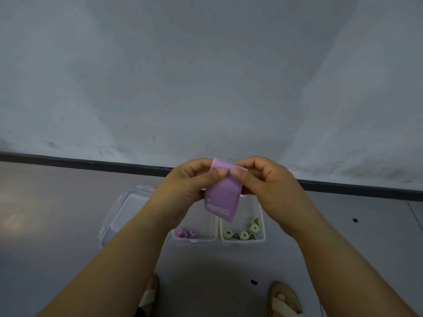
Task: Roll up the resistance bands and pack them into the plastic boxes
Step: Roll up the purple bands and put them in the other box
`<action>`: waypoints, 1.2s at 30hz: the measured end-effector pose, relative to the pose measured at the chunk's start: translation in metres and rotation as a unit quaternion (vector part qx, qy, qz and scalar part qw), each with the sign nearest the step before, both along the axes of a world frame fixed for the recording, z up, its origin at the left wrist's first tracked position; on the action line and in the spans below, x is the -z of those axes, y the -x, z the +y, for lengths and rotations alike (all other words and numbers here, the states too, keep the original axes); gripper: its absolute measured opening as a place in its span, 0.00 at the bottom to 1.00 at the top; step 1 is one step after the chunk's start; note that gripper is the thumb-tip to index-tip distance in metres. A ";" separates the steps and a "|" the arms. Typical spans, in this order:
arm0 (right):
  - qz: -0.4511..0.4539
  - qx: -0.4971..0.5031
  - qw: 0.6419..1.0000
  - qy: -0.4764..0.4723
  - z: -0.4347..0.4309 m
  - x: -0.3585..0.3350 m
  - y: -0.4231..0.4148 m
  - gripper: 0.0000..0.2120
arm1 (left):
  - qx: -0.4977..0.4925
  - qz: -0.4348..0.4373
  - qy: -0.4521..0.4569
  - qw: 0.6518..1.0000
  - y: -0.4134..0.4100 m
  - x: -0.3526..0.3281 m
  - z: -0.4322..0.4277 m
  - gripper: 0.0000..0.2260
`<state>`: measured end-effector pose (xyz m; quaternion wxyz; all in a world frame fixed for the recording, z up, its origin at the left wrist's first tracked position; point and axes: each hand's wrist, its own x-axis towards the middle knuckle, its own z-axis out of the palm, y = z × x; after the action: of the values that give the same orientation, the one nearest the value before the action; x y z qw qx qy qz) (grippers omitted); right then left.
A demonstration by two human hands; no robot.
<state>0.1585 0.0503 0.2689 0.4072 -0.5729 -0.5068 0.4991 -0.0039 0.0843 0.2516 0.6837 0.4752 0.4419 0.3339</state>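
Observation:
A purple resistance band [222,199] hangs in the air between both hands, its top edge folded over. My left hand [186,186] pinches that top edge with thumb and fingers, and my right hand [266,181] pinches it from the other side. Below the hands stand two clear plastic boxes on the floor. The left box [194,237] holds rolled purple bands [185,232]. The right box [242,240] holds several rolled green bands [242,233].
A clear plastic lid [124,211] lies on the grey floor left of the boxes. A dark baseboard [91,163] runs along the pale wall behind. My sandalled feet [285,300] stand near the bottom edge.

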 end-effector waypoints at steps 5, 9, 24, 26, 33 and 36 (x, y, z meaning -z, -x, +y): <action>-0.098 -0.004 0.991 -0.088 0.000 0.002 -0.005 0.08 | 0.010 0.036 -0.056 0.998 -0.002 -0.002 -0.002 0.16; -0.125 -0.017 0.982 -0.143 0.000 0.005 -0.005 0.12 | 0.003 0.054 -0.086 0.995 -0.003 -0.002 -0.002 0.14; -0.003 -0.019 1.000 0.003 0.000 0.001 -0.005 0.12 | -0.027 0.022 -0.111 0.993 -0.003 -0.004 -0.003 0.11; 0.006 -0.013 1.000 0.006 0.001 0.002 -0.006 0.07 | -0.021 0.026 -0.114 0.993 -0.004 -0.004 -0.004 0.11; 0.018 -0.006 1.000 -0.009 0.002 0.003 -0.008 0.06 | -0.004 0.026 -0.079 0.997 -0.006 -0.003 -0.006 0.16; 0.021 -0.008 1.000 -0.021 0.002 0.003 -0.009 0.10 | 0.007 0.046 -0.077 0.996 -0.007 -0.003 -0.007 0.14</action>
<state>0.1679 0.0520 0.2660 0.4258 -0.5498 -0.5129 0.5033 0.0026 0.0773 0.2543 0.6266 0.5442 0.4427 0.3396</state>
